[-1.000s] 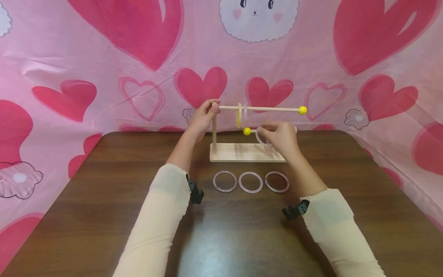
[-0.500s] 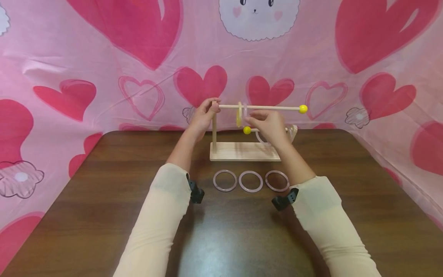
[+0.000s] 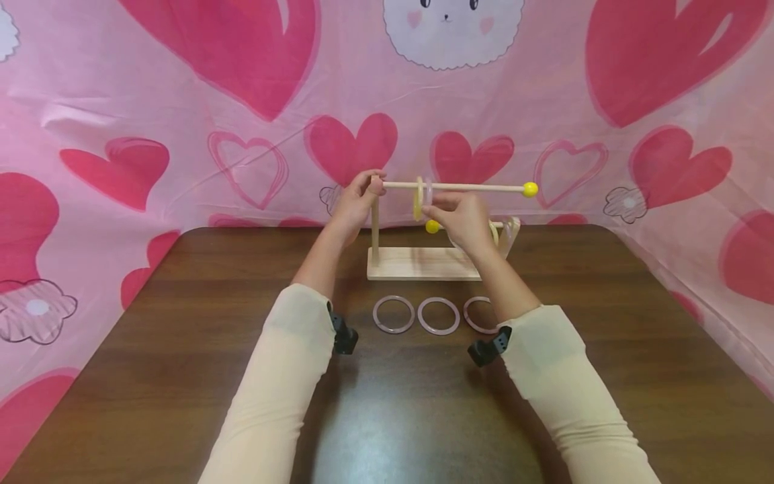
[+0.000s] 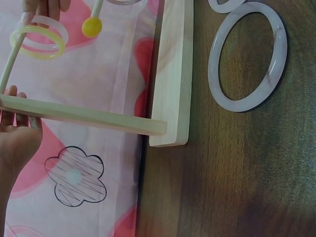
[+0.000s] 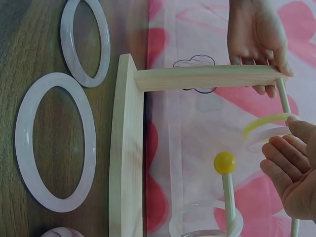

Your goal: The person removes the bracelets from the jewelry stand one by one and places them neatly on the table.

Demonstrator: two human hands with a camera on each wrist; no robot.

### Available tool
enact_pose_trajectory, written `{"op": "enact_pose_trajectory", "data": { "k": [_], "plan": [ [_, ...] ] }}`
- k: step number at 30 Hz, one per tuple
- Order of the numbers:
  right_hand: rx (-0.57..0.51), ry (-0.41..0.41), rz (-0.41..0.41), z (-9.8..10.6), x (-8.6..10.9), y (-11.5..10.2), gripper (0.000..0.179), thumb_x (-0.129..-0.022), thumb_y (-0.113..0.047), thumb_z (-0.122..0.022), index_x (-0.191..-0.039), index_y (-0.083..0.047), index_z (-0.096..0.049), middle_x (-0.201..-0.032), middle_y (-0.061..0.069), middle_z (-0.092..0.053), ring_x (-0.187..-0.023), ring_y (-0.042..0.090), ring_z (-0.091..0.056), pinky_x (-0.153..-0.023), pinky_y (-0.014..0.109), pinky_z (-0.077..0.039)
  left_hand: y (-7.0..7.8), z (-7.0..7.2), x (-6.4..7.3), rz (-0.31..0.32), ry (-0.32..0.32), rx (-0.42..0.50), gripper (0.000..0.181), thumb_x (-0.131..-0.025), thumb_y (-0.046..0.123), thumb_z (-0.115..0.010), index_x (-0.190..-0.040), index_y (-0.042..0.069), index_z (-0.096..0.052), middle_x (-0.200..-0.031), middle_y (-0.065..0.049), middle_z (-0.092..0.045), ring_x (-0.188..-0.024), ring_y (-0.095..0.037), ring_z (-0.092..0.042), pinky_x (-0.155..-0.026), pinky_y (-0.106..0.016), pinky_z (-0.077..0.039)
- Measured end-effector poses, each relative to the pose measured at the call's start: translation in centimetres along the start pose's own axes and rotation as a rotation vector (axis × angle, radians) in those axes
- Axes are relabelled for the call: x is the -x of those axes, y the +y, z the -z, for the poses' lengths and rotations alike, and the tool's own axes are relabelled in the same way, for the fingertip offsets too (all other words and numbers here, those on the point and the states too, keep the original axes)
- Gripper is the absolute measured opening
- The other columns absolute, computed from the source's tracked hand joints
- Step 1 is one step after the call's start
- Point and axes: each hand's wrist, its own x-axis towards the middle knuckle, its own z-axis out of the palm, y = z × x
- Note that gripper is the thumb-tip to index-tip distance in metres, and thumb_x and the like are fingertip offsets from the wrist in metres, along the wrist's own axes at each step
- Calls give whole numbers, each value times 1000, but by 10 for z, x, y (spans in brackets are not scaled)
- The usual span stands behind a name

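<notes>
A wooden stand (image 3: 423,264) has a long upper rod (image 3: 478,188) and a lower rod ending in a yellow knob (image 3: 432,226). My left hand (image 3: 353,210) grips the top of its left post (image 4: 84,114), with fingers behind the wood. On the upper rod hang a yellow bangle (image 3: 418,199) and a pale lilac bangle (image 3: 428,191) close beside it. My right hand (image 3: 464,218) pinches the pale bangle between thumb and fingers. A pale translucent bangle (image 5: 177,219) hangs on the lower rod, partly hidden behind my right hand in the head view.
Three pale lilac bangles lie flat in a row before the stand: left (image 3: 394,314), middle (image 3: 438,316) and right (image 3: 474,327), the last partly covered by my right forearm. A heart-patterned pink cloth (image 3: 199,87) hangs behind the brown table (image 3: 242,430).
My right hand has left a pale bangle on the lower rod and moved up and left to the pale bangle on the upper rod. My left hand has stayed on the post.
</notes>
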Motion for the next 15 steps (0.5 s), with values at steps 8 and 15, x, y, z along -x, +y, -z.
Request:
{"op": "enact_pose_trajectory", "data": {
  "k": [8,15],
  "plan": [
    [17,18,-24,-2,2,0,27,-82,-21,-71,-102,-2,-70,-95,12,-68,-92,22,-64,-75,33,-48,1,-1,0,26,-19,15,35,-96,23,-46,-127,5,-47,-122,-14,-52,-111,-25,-48,-98,-36,-33],
    [24,39,-29,-5,1,0,26,-83,-21,-71,-101,-3,-71,-97,11,-68,-87,20,-65,-65,24,-47,2,1,1,14,-20,16,35,-97,22,-46,-127,4,-47,-124,-15,-51,-113,-27,-48,-98,-35,-33]
  ]
}}
